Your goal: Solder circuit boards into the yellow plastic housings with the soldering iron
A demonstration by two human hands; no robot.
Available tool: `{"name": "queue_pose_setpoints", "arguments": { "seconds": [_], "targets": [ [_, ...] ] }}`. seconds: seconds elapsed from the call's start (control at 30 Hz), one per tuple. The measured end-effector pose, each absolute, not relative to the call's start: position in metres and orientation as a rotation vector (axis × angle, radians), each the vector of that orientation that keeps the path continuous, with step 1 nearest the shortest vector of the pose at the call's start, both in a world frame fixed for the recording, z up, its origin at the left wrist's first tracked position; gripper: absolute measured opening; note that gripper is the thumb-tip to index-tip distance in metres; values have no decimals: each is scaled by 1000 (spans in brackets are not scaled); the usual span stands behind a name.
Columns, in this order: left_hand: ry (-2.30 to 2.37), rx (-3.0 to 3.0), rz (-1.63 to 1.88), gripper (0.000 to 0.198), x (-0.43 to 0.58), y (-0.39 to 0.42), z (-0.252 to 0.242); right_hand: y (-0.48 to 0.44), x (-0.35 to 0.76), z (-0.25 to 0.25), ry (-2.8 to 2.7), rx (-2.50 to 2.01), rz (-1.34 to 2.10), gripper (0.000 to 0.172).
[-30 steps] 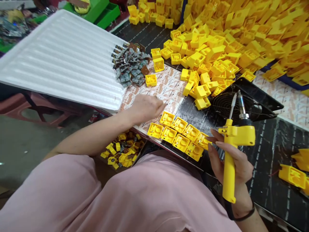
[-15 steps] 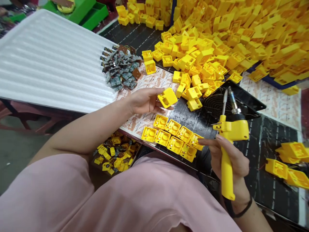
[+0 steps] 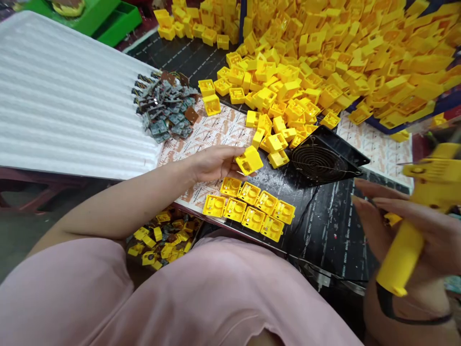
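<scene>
My left hand [image 3: 212,164] pinches a yellow plastic case [image 3: 249,161] by its side, just above the work surface. Below it, several open yellow cases [image 3: 254,217] lie in two rows near the table's front edge, insides facing up. My right hand [image 3: 437,245] is wrapped round the handle of a yellow soldering gun [image 3: 400,259], out at the right side. Motion blurs the gun's upper part, and its tip cannot be made out.
A black fan [image 3: 317,161] with a wire guard stands right of centre. Loose yellow cases [image 3: 273,96] are heaped behind. Wired circuit boards [image 3: 167,105] lie beside a white ridged sheet [image 3: 72,96]. A box of yellow parts [image 3: 158,240] sits below the table edge.
My right hand has swung the soldering gun to the right, away from the rows and the fan. The left hand still holds its case, and the view has shifted a little.
</scene>
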State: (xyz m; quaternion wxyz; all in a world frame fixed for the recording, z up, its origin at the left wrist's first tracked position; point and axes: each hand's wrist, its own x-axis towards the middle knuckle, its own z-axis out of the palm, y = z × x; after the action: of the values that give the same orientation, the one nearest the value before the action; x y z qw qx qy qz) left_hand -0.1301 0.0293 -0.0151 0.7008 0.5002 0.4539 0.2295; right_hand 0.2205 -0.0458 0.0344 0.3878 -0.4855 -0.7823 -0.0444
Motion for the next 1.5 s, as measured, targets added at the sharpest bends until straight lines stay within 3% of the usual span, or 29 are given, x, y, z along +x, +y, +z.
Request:
{"name": "queue_pose_setpoints", "arguments": {
  "seconds": [0.2, 0.57, 0.67, 0.77, 0.97, 1.03, 1.1, 1.2, 1.27, 1.4, 1.5],
  "targets": [
    [1007, 1079, 547, 44, -120, 28, -13, -20, 208, 12, -2085, -938, -109, 32],
    [1096, 1262, 399, 48, -99, 30, 2, -5, 197, 10, -2046, -856, -67, 56],
    [915, 1191, 499, 58, -77, 17, -6, -16, 168, 0, -2109, -889, 109, 52],
    [709, 1190, 515, 69, -61, 10, -13, -28, 149, -13, -2093, -903, 129, 35],
    [959, 2408, 359, 47, -61, 58, -8, -45, 242, -4, -1926, -1170, -273, 34],
    [933, 2727, 127, 50, -56, 79, -9, -40, 311, -5, -1830, -1297, -708, 47],
    [842, 2853, -53, 51, -48, 94, -14, -31, 377, -10, -1672, -1455, -919, 58],
    [813, 2859, -130, 52, -46, 104, -25, -24, 432, -20, -1420, -1657, -997, 57],
    [860, 2798, -102, 55, -57, 104, -31, -27, 424, -24, -1450, -1578, -968, 58],
    [924, 2698, -105, 70, -98, 100, -33, -38, 335, -21, -1786, -1268, -664, 77],
    [969, 2648, -141, 69, -123, 93, -30, -34, 263, -15, -1948, -1145, -345, 55]
  ]
}}
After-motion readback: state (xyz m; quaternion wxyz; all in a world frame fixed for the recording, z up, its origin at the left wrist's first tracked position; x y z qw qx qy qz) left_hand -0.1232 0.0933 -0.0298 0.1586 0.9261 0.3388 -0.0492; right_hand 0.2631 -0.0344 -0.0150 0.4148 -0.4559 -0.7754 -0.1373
